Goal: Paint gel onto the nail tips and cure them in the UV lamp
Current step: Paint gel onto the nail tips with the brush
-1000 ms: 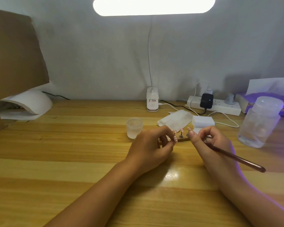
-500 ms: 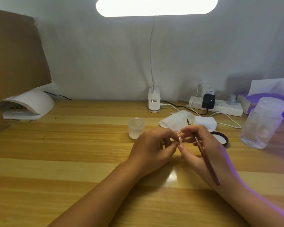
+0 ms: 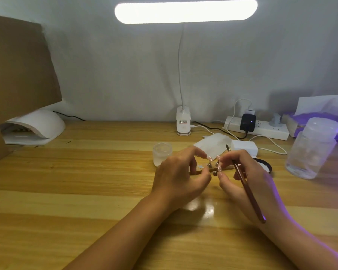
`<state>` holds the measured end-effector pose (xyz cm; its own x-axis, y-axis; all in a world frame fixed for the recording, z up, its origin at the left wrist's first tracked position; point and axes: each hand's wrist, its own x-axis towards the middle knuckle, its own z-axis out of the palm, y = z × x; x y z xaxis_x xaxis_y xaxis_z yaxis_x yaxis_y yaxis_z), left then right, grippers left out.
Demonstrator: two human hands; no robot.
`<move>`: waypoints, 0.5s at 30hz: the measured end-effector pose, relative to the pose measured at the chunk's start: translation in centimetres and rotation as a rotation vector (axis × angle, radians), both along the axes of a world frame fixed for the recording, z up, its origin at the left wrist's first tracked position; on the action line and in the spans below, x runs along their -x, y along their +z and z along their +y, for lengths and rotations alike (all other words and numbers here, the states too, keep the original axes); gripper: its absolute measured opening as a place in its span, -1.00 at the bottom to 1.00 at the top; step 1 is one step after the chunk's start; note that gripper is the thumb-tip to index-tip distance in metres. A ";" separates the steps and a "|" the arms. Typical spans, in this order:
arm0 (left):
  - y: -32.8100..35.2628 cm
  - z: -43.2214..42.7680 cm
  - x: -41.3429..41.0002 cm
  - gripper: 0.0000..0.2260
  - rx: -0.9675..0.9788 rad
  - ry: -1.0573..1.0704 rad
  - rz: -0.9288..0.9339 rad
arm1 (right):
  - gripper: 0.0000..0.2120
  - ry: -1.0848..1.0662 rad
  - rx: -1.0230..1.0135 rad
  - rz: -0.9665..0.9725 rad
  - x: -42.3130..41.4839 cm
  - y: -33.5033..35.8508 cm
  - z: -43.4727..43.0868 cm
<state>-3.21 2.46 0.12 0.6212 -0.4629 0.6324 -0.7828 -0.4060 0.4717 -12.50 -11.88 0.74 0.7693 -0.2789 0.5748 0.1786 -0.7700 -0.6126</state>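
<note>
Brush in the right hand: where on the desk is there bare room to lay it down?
The desk is bare between the UV lamp and the frosted jar, and along the front left of the left hand. Crowded: behind the right hand, with wipes, black lid, power strip and clear bottle.

I counted two hands over the one bench [image 3: 86, 182]: a left hand [image 3: 180, 172] and a right hand [image 3: 248, 176]. Between them were one brush [image 3: 246, 184] and one wooden stand [image 3: 213, 169]. Around them stood one frosted jar [image 3: 162, 153] at eleven o'clock, one clear bottle [image 3: 312, 149] at three, one UV lamp [image 3: 37, 125] at ten, and one desk lamp [image 3: 183, 121] at twelve.
</note>
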 end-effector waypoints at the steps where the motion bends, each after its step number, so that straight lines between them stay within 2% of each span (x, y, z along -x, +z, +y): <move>1: 0.0 0.0 -0.1 -0.79 0.001 0.051 0.022 | -0.67 -0.002 -0.004 0.003 0.0 0.0 0.0; 5: -0.3 -0.1 -0.7 -0.79 -0.039 0.191 0.142 | -0.68 0.005 -0.014 -0.003 0.0 0.0 0.0; 8: -0.4 -0.1 -1.0 -0.75 -0.160 0.212 0.232 | -0.66 0.012 -0.007 0.005 0.0 0.0 0.0; 15: -0.4 0.2 -1.2 -0.86 -0.186 0.159 0.239 | -0.65 0.000 0.042 -0.013 -0.2 -0.2 0.1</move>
<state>-1.98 2.68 -0.32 0.8152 -0.4423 0.3740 -0.5791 -0.6101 0.5408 -12.30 -11.81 0.54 0.7617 -0.2538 0.5961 0.1867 -0.7951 -0.5771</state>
